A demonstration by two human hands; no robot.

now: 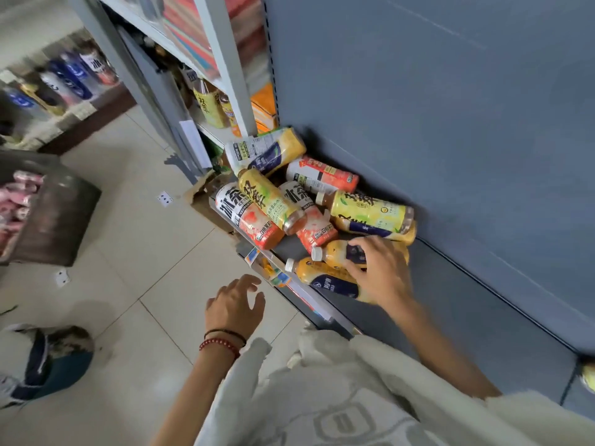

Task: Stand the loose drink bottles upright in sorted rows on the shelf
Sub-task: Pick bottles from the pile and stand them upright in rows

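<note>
Head view: nothing is sorted yet; the loose plastic drink bottles [289,201] all lie in a heap at the far end of the low grey metal shelf [467,317]. The right hand [376,268] curls onto an orange white-capped bottle [338,251], grip not closed. The left hand [235,304] hovers open beyond the shelf lip. Bare shelf nearer offers room; the blue back panel [450,107] hems it.

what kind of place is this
Most likely a small shop: metal retail shelving, a pile of labelled drink bottles on a low shelf, and more stocked bottles across the aisle.
</note>
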